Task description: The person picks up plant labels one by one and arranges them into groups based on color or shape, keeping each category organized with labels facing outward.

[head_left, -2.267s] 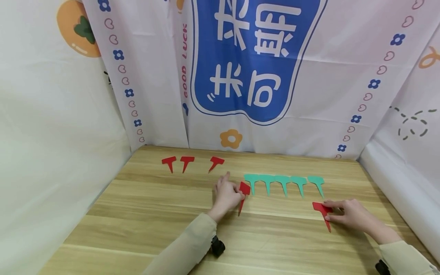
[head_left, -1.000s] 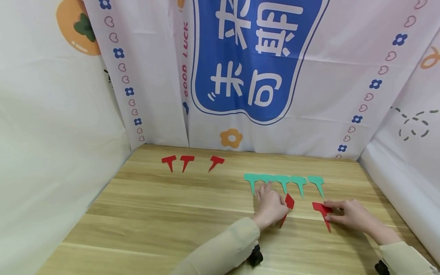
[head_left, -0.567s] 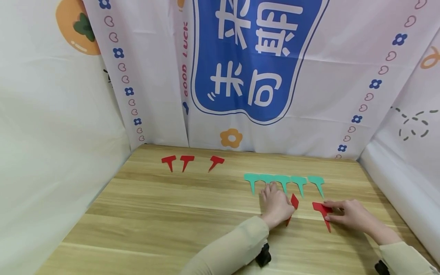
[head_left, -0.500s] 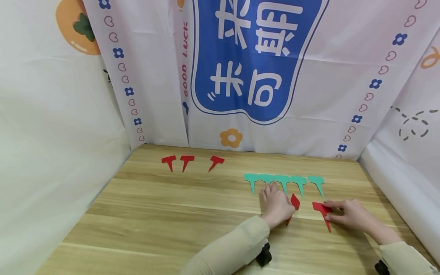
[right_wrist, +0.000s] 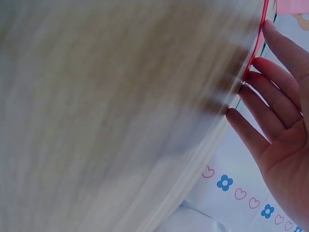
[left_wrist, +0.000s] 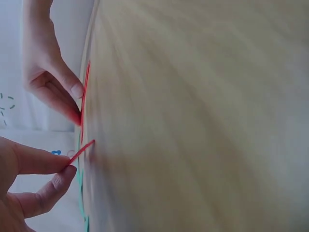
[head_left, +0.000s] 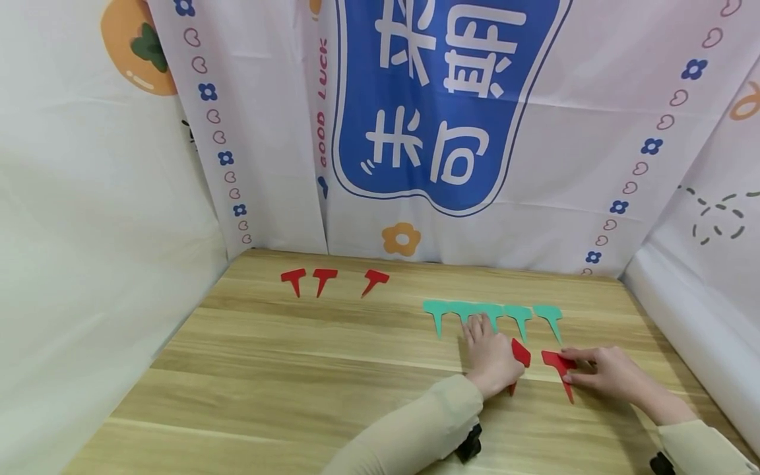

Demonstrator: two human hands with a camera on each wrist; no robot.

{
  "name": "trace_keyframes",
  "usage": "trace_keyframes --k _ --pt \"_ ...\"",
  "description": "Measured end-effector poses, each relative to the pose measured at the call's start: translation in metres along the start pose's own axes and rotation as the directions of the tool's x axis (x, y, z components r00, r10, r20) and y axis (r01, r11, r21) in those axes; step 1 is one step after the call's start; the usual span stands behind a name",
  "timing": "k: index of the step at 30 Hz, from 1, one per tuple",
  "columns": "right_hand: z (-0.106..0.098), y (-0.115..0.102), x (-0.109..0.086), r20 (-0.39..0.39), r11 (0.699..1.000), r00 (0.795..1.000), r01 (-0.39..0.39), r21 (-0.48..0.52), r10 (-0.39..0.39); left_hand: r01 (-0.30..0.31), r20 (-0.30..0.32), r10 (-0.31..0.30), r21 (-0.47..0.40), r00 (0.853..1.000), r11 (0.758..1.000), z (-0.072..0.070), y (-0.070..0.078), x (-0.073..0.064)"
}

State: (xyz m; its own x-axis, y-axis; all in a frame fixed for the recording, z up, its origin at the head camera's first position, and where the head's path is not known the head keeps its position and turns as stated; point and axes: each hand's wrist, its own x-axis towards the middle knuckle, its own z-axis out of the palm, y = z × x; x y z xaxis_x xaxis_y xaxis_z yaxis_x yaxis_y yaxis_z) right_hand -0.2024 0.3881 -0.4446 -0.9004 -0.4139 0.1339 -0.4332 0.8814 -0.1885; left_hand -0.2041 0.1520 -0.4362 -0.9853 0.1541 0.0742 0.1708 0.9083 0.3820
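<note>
My left hand (head_left: 494, 359) pinches a red T-shaped plant label (head_left: 521, 353) between thumb and forefinger. In the left wrist view that label (left_wrist: 81, 152) is tilted, one end at the tabletop. To its right, another red plant label (head_left: 553, 359) lies on the table, its pointed stem toward me. My right hand (head_left: 611, 373) rests thumb and fingertips on it, fingers fairly straight in the right wrist view. Behind both hands runs a row of several green plant labels (head_left: 518, 312). My left fingers partly cover the stems of the middle ones.
Three more red plant labels (head_left: 325, 274) lie near the back left of the wooden table (head_left: 285, 382). A white printed cloth (head_left: 273, 152) hangs behind the table, and white sheets (head_left: 107, 231) stand at both sides. A black band (head_left: 469, 443) sits on the left wrist.
My left hand has carried its red plant label rightward, from the left end of the green row to close beside the other red label. The right hand keeps its place.
</note>
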Motion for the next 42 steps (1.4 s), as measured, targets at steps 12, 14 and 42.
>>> trace_keyframes --k 12,14,42 --pt "-0.001 -0.001 0.000 -0.001 1.000 1.000 0.008 0.008 -0.008 0.089 -0.009 -0.090 -0.049 0.996 0.995 0.009 0.011 -0.001" --pt "-0.001 -0.001 0.000 -0.004 1.000 1.000 0.012 0.007 -0.012 0.099 -0.009 -0.100 -0.048 0.995 0.994 0.009 0.014 -0.002" --pt "-0.002 0.001 0.001 0.037 1.000 0.999 -0.017 0.009 0.017 0.142 0.002 -0.142 -0.010 0.990 0.990 0.018 0.026 -0.001"
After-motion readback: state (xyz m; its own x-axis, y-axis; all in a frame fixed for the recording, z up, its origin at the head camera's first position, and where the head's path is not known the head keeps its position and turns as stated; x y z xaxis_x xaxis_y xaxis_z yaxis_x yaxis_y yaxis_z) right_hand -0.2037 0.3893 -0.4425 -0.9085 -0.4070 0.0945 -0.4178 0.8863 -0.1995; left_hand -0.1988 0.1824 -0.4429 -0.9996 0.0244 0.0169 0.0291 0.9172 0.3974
